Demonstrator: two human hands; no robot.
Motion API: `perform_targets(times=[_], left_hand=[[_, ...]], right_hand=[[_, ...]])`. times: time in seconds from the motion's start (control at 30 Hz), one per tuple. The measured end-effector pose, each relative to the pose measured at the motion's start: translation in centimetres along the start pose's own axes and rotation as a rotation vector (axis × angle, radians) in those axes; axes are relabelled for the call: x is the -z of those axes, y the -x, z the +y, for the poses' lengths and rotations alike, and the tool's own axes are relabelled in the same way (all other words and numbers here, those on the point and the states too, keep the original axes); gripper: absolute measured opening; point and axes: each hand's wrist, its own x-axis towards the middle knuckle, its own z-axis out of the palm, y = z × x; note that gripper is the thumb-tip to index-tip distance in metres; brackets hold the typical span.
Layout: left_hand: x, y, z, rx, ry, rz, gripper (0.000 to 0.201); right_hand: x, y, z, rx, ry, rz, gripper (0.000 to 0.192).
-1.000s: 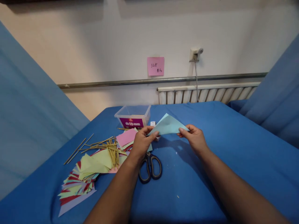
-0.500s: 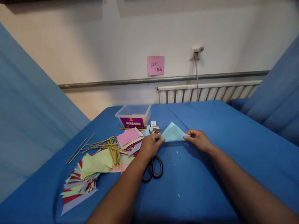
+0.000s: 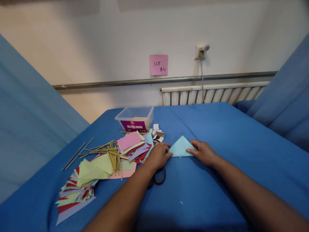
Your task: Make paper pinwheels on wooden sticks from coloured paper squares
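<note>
A light blue sheet of paper [image 3: 181, 147], folded into a triangle with its point away from me, lies at the middle of the blue-covered table. My left hand [image 3: 159, 155] pinches its left corner between thumb and fingers. At the right corner my right hand [image 3: 201, 152] grips the paper, thumb on top and fingers along the slanted edge. Black-handled scissors [image 3: 159, 178] lie partly hidden under my left forearm. Just beyond my left hand stand small white boxes [image 3: 158, 138], one of them open with small dark things inside.
Coloured paper squares [image 3: 130, 141] are piled left of my hand, beside thin yellowish sticks [image 3: 113, 154]. Fanned paper strips [image 3: 77, 193] lie nearer left. A clear plastic tub [image 3: 135, 117] stands at the back. Blue curtains [image 3: 29, 122] hang on both sides.
Both hands have moved slightly towards me and lowered the folded paper to the tabletop. My right hand has shifted inward over the paper's right side. The view has tilted a little.
</note>
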Motion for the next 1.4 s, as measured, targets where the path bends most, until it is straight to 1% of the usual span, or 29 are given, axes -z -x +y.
perform_targets(times=[0.07,0.13,0.2,0.3,0.43,0.5,0.53,0.6,0.67,0.77,0.83,1.0,1.13,1.4], left_hand=[[-0.1,0.0,-0.1,-0.005,0.014,0.008,0.023],[-0.1,0.0,-0.1,-0.004,0.002,0.02,0.026],[-0.1,0.0,0.1,0.007,-0.051,0.028,0.025],[-0.2,0.1,0.4,0.039,-0.151,0.031,0.021],[-0.3,0.3,1.0,0.085,-0.252,0.049,0.012],[-0.4,0.5,1.3,0.099,-0.274,0.058,0.021],[-0.4,0.6,1.5,0.078,-0.274,0.063,0.029],[-0.7,0.8,1.7,-0.014,-0.262,0.045,0.039],[-1.2,1.0,1.8,-0.123,-0.246,-0.033,0.045],[-1.8,1.3,2.0,-0.2,-0.243,-0.153,0.046],[-2.0,1.6,2.2,-0.198,-0.262,-0.183,0.047],[-1.9,2.2,3.2,-0.145,-0.319,-0.233,0.048],[-2.0,2.5,3.5,-0.141,-0.337,-0.25,0.056],[-2.8,2.7,3.2,-0.166,-0.375,-0.209,0.062]], right_hand=[[-0.5,-0.3,0.4,-0.037,0.129,0.043,0.02],[-0.8,-0.4,0.5,-0.063,0.26,0.055,0.017],[-1.0,-0.4,0.1,-0.091,0.371,0.055,0.017],[-1.5,-0.2,-0.8,-0.128,0.509,0.063,0.021],[-1.9,0.0,-1.6,-0.137,0.611,0.073,0.025],[-1.8,0.1,-1.7,-0.121,0.609,0.076,0.025],[-1.8,0.1,-1.6,-0.104,0.6,0.073,0.024],[-1.6,0.0,-1.5,-0.064,0.58,0.062,0.023],[-1.5,0.0,-1.3,-0.039,0.56,0.052,0.022],[-1.4,-0.1,-1.1,-0.049,0.519,0.034,0.024],[-1.4,-0.2,-1.1,-0.062,0.492,0.026,0.024],[-1.4,-0.4,-1.0,-0.077,0.471,0.03,0.023],[-1.4,-0.5,-1.1,-0.065,0.484,0.037,0.023],[-1.5,-0.6,-1.3,-0.078,0.496,0.027,0.023]])
